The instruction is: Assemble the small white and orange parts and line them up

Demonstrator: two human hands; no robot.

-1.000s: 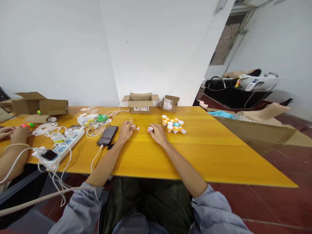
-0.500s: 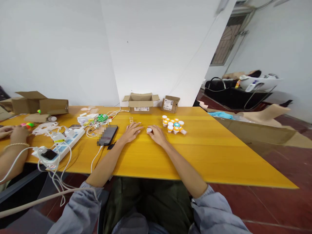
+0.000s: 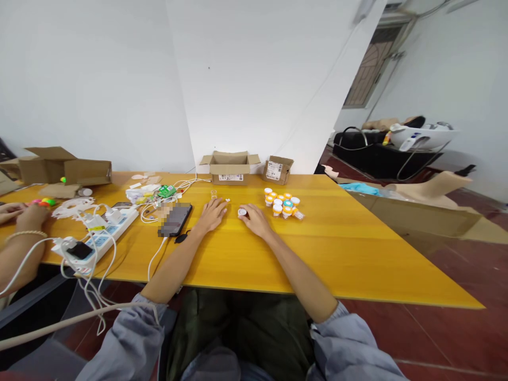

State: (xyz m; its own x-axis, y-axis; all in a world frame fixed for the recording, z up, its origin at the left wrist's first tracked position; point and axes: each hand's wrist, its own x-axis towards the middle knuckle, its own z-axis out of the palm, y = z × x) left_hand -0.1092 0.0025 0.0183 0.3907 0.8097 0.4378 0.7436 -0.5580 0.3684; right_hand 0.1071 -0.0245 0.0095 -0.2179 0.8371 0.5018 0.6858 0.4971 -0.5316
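My left hand (image 3: 213, 215) rests palm down on the yellow table, its fingers stretched out and holding nothing visible. Just beyond its fingertips stands a small clear cup (image 3: 214, 194), and a few tiny white pieces (image 3: 227, 200) lie to the right of them. My right hand (image 3: 256, 220) has its thumb and fingers closed round a small jar with a white lid (image 3: 242, 212); the fingers hide most of its body. Right of this hand, several small jars (image 3: 278, 202) with white, orange and teal parts stand in a group, and one clear container (image 3: 299, 215) lies tipped at its edge.
Two open cardboard boxes (image 3: 229, 179) (image 3: 278, 169) stand against the wall. Left of me are a phone (image 3: 175, 219) on a cable, a crowded power strip (image 3: 113, 233) and packaging (image 3: 148, 193). Another person's hands (image 3: 29, 216) work at the far left. The table's front edge (image 3: 254, 290) is near my lap.
My left hand has drawn slightly back and left, uncovering more of the tiny white pieces. My right hand keeps the white-lidded jar in nearly the same place.
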